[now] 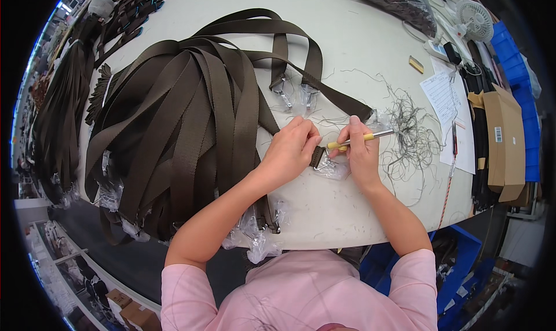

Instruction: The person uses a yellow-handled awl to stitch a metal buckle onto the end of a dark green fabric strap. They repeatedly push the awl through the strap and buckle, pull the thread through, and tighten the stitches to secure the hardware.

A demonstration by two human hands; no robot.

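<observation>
My left hand [294, 145] is closed in a pinch over the table, and what lies between its fingertips is too small or hidden to make out. Just beneath it shows the end of a dark brown webbing strap [317, 156], with a metal hook wrapped in clear plastic [332, 168]. My right hand [362, 154] grips a slim pen-shaped tool [375, 135], yellow at one end and silver at the other; its yellow end points at my left fingers. Beyond my hands lie more strap ends with plastic-wrapped hooks [305, 99].
A big heap of brown straps [191, 111] covers the table's left. Loose grey threads [408, 128] tangle at the right, beside paper sheets [441, 96]. A cardboard box [505, 140], a small fan [475, 19] and blue bins [515, 64] line the right edge.
</observation>
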